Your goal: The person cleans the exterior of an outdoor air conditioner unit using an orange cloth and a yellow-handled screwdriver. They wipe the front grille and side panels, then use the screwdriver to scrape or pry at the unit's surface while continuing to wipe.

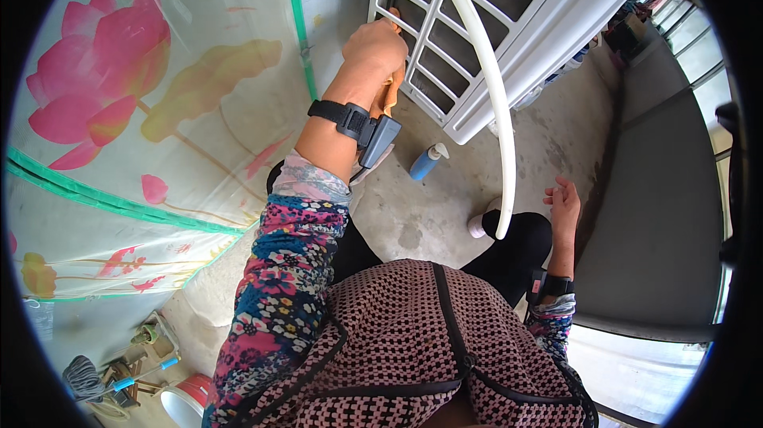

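Observation:
My left hand [375,46] is closed on an orange cloth [388,94] against the left edge of a white slatted grille [428,40] on a white appliance housing. Part of the cloth hangs below the hand; the fingers are mostly hidden behind the back of the hand. My right hand [563,198] is beside my right knee with its fingers loosely bent and apart, holding nothing. A white hose [492,70] arches down in front of the grille, its end above my right knee. On the floor between my feet and the housing lies a blue bottle with a white pump [424,166].
A translucent curtain [197,88] with pink lotus flowers and green edging hangs at the left. A dark grey panel [656,207] borders the right side. At the lower left are a red bucket [195,389] and a mop with grey strands [88,375].

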Demonstrator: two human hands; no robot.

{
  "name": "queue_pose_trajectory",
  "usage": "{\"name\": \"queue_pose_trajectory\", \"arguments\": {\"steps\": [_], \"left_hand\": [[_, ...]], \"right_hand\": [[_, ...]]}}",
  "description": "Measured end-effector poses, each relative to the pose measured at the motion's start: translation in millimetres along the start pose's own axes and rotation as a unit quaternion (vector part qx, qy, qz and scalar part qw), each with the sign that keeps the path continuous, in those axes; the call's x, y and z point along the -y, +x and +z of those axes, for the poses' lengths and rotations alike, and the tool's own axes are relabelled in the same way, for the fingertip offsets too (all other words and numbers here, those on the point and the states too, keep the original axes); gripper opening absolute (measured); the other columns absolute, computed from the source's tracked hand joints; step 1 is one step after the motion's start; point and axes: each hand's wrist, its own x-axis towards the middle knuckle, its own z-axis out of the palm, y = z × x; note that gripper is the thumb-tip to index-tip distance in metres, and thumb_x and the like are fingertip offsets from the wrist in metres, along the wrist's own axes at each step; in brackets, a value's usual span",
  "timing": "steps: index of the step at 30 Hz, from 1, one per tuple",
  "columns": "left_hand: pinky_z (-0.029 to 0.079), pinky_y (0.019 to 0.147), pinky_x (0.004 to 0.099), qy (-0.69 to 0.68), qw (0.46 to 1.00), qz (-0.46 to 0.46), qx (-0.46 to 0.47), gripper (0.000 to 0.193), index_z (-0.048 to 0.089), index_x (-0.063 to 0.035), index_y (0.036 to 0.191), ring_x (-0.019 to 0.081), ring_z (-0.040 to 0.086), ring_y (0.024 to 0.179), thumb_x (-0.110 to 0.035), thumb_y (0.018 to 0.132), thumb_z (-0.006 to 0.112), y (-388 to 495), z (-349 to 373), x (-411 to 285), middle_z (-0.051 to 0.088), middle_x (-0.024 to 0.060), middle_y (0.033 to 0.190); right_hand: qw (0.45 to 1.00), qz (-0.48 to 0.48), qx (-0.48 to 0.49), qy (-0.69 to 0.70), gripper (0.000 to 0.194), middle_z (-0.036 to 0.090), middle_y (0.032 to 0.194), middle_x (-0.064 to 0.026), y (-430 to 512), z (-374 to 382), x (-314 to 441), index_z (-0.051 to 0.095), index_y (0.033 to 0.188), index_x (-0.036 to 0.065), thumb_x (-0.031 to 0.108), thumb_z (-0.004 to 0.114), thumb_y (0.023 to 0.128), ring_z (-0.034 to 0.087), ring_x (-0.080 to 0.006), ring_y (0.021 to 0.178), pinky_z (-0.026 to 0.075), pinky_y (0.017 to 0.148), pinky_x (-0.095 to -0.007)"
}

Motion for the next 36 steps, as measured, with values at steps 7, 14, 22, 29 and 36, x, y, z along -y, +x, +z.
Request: {"name": "queue_pose_trajectory", "arguments": {"steps": [7,14,22,29,36], "left_hand": [[0.053,0.101,0.0417,0.094,0.995,-0.018,0.040,0.038,0.070,-0.0139,0.128,0.0329,0.065,0.122,-0.022,0.094,0.056,13.0,-1.4,-5.2,0.068,0.0135,0.132],[0.054,0.099,0.0409,0.111,0.990,0.073,0.052,0.039,0.068,-0.0174,0.129,0.0353,0.064,0.122,-0.025,0.092,0.063,46.3,-2.5,5.3,0.068,0.0143,0.132],[0.054,0.087,0.0400,0.079,0.981,0.074,0.160,0.039,0.074,0.0005,0.113,0.0324,0.071,0.100,-0.027,0.086,0.069,56.6,-40.3,18.9,0.074,0.0199,0.113],[0.055,0.081,0.0396,0.155,0.966,0.100,0.181,0.037,0.076,0.0026,0.103,0.0298,0.071,0.090,-0.026,0.081,0.073,49.6,-56.0,0.6,0.075,0.0184,0.102],[0.055,0.079,0.0382,0.129,0.966,0.084,0.206,0.038,0.071,0.0015,0.114,0.0262,0.069,0.088,-0.026,0.088,0.069,10.1,-83.0,5.5,0.074,0.0150,0.101]], "right_hand": [[0.939,-0.101,-0.032,-0.328,0.026,0.072,0.106,-0.0199,-20.5,23.0,-36.7,0.063,0.121,0.005,0.012,0.053,0.097,0.068,-0.0431,0.095,0.054,0.084,-0.0482],[0.937,-0.094,-0.040,-0.333,0.026,0.070,0.116,-0.0201,-24.3,16.3,-59.0,0.063,0.121,0.007,0.013,0.053,0.098,0.067,-0.0425,0.102,0.053,0.086,-0.0499],[0.932,-0.106,-0.047,-0.342,0.025,0.070,0.112,-0.0192,-31.4,20.7,-71.6,0.064,0.120,0.008,0.013,0.052,0.099,0.067,-0.0416,0.099,0.054,0.083,-0.0495],[0.927,-0.102,-0.036,-0.360,0.023,0.071,0.108,-0.0184,-33.4,22.8,-73.5,0.065,0.118,0.008,0.013,0.054,0.098,0.067,-0.0405,0.098,0.054,0.081,-0.0488],[0.920,-0.103,-0.037,-0.377,0.022,0.071,0.107,-0.0175,-34.8,19.7,-75.3,0.065,0.117,0.008,0.012,0.056,0.097,0.068,-0.0397,0.097,0.055,0.081,-0.0479]]}}
